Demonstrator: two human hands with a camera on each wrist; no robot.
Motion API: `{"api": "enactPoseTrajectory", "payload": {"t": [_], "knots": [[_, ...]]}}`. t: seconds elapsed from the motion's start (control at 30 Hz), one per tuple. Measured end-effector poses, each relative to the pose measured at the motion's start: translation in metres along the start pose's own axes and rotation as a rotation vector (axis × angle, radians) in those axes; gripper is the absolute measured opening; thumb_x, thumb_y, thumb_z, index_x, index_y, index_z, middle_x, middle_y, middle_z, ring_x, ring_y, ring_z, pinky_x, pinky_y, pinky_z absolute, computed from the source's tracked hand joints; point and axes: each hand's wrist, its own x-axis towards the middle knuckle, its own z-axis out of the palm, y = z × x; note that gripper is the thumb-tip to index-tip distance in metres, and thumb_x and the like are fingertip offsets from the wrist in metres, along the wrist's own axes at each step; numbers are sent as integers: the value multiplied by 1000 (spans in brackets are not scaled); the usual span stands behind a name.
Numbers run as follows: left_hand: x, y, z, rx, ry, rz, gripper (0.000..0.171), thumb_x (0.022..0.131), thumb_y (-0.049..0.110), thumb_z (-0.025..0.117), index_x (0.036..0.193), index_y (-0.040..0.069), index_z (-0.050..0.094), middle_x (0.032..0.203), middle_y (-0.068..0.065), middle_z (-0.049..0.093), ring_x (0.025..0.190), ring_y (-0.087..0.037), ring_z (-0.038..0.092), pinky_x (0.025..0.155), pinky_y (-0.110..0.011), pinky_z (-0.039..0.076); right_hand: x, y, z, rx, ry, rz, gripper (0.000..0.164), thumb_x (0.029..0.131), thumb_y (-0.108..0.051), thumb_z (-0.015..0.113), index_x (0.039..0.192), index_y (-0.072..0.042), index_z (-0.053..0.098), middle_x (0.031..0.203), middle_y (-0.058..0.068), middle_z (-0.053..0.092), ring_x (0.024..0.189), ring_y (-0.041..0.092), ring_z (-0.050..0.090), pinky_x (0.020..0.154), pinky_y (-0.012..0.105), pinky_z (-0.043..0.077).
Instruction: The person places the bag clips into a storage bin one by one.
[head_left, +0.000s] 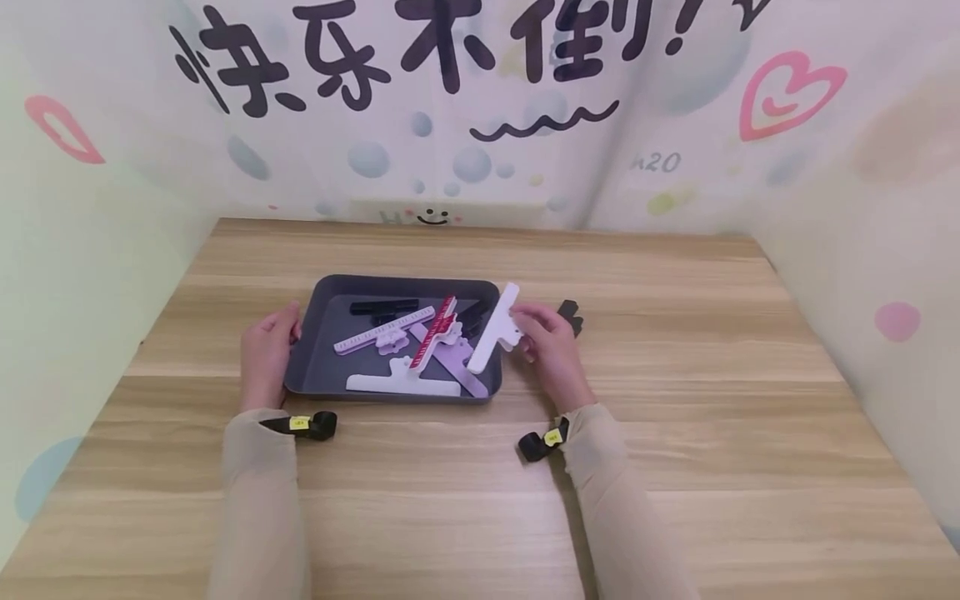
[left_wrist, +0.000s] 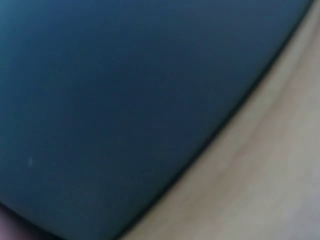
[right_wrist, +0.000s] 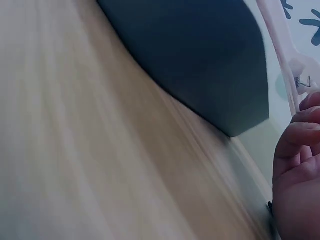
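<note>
My right hand (head_left: 551, 346) pinches a long white bulldog clip (head_left: 492, 329) by its handle end, the clip tilted over the right rim of the dark grey tray (head_left: 315, 367). In the right wrist view, bent fingers (right_wrist: 295, 135) hold the handle beside its small metal spring. My left hand (head_left: 266, 358) rests against the tray's left side, fingertips right at the rim. Inside the tray lie a lilac clip (head_left: 367, 335) with ruler marks, a red-faced clip (head_left: 433, 333), another lilac clip (head_left: 456, 362), a second white clip (head_left: 403, 382) and black clips (head_left: 384, 307).
The tray stands on a wood-grain table (head_left: 675, 467). A black clip-like piece (head_left: 570, 317) lies just beyond my right hand, partly hidden by it. Behind the table hangs a printed white backdrop (head_left: 465, 183), with pale walls on both sides. Black straps (head_left: 322, 425) circle both wrists.
</note>
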Motion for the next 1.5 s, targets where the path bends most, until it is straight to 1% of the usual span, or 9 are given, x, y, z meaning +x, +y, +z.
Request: {"api": "enactPoseTrajectory", "payload": {"t": [0.13, 0.4, 0.57, 0.7, 1.0, 1.13, 1.23, 1.37, 1.5], "knots": [[1, -1, -1, 0, 13, -5, 48, 82, 51, 56, 62, 8, 52, 59, 5, 42, 63, -17, 37, 50, -26, 27, 6, 5, 10, 12, -11, -8, 21, 83, -14, 62, 101, -2, 62, 70, 2, 53, 50, 10, 41, 41, 21, 30], [4, -1, 2, -21, 1, 12, 47, 82, 49, 57, 60, 7, 52, 60, 5, 44, 62, -16, 37, 52, -25, 28, 11, 7, 17, -74, 16, -14, 22, 83, -18, 64, 100, -6, 63, 69, 3, 51, 52, 11, 41, 42, 20, 33], [5, 0, 1, -18, 4, 9, 47, 82, 50, 56, 59, 8, 52, 58, 6, 43, 59, -15, 37, 50, -25, 28, 11, 6, 19, -132, 6, -19, 25, 83, -22, 64, 103, -8, 64, 75, 4, 53, 57, 12, 44, 46, 21, 37], [4, 0, 2, -7, -6, 3, 49, 81, 51, 56, 62, 7, 52, 58, 5, 42, 60, -17, 37, 50, -27, 28, 9, 5, 20, -174, 27, -24, 26, 83, -24, 64, 104, -9, 64, 82, 6, 55, 60, 13, 46, 48, 21, 38], [3, 1, 7, -19, 10, 26, 48, 82, 50, 56, 62, 6, 52, 58, 5, 43, 62, -17, 37, 52, -26, 27, 9, 4, 26, -236, 111, -123, 26, 81, -29, 65, 100, -11, 66, 83, 9, 61, 63, 18, 56, 48, 21, 39], [2, 1, 8, -16, 5, 33, 48, 83, 49, 56, 60, 7, 51, 57, 5, 43, 61, -17, 37, 52, -27, 27, 8, 0, 30, -250, 130, -144, 25, 82, -29, 65, 99, -11, 66, 83, 9, 62, 64, 24, 58, 47, 22, 40], [1, 1, 6, -15, 14, 35, 47, 83, 49, 56, 59, 8, 51, 57, 6, 42, 60, -16, 36, 51, -26, 27, 1, -12, 42, -296, 116, -155, 22, 84, -24, 63, 100, -9, 65, 82, 10, 62, 68, 31, 58, 49, 24, 41], [1, 2, 1, -8, 21, 24, 47, 82, 49, 56, 59, 9, 50, 56, 6, 41, 60, -16, 36, 50, -25, 27, -4, -15, 55, -362, 71, -180, 20, 86, -23, 60, 100, -11, 65, 82, 8, 62, 71, 36, 58, 52, 30, 45], [2, 1, 0, -2, 26, 19, 47, 82, 49, 56, 58, 9, 51, 56, 7, 42, 60, -15, 37, 50, -25, 28, -5, -7, 64, -433, 28, -198, 19, 85, -28, 61, 99, -16, 66, 81, 2, 63, 71, 30, 59, 56, 38, 48]]}}
